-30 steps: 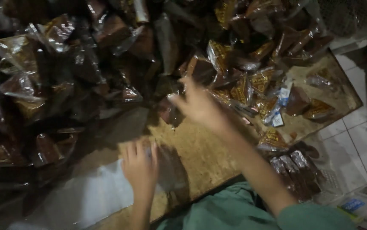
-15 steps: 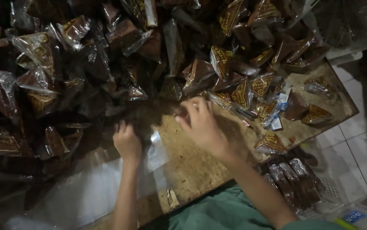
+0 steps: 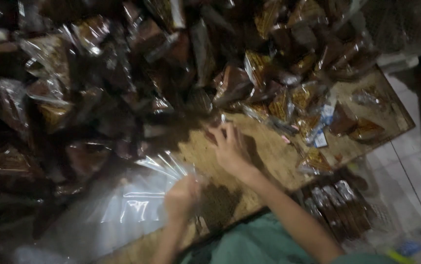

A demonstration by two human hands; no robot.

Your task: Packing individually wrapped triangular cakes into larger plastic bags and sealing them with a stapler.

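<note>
My left hand (image 3: 182,196) rests at the right end of a stack of clear plastic bags (image 3: 137,203) on the wooden board (image 3: 269,156); its fingers are curled on the bags' fanned edges. My right hand (image 3: 229,146) reaches forward over the board, fingers bent down at the near edge of a big heap of bagged brown snacks (image 3: 147,73). What the fingertips touch is too blurred to tell.
More packed snacks (image 3: 313,122) lie along the board's right side, with one loose bag (image 3: 367,129) near its far right corner. A basket of dark packets (image 3: 340,205) stands below the board's right edge. White floor tiles (image 3: 416,166) lie to the right.
My left hand has drawn back toward me along the clear bags. My right hand has shifted a little left and nearer, still at the heap's edge. The view has swung.
</note>
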